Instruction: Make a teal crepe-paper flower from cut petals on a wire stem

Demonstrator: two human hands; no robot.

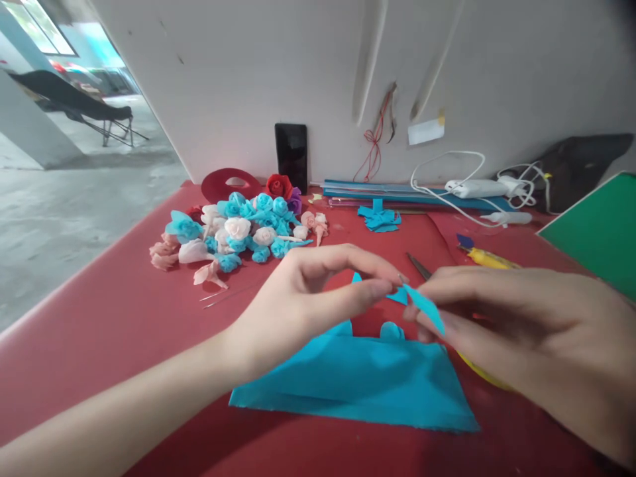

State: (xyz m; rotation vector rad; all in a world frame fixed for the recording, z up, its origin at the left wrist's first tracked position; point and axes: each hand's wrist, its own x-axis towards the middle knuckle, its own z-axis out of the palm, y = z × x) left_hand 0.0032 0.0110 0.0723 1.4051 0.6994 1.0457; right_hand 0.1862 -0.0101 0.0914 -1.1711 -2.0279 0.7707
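A small strip of blue crepe paper (424, 310) slants between my hands above the table. My right hand (521, 331) is closed, pinching the strip between thumb and fingers. My left hand (318, 291) comes in from the left, its thumb and index finger drawn together at the strip's upper end. Below them a larger folded sheet of blue crepe paper (368, 384) lies flat, with small cut blue pieces (392, 331) at its far edge. Scissors (418, 266) lie partly hidden under my right hand, one blade showing.
Blue, white and pink paper flowers (238, 228) are heaped at the back left of the red table (99, 318). Behind them a black phone (292, 158) leans on the wall. Blue scraps (378, 217), a yellow cutter (491, 258), white cables (477, 189) and a green board (596, 232) sit farther right.
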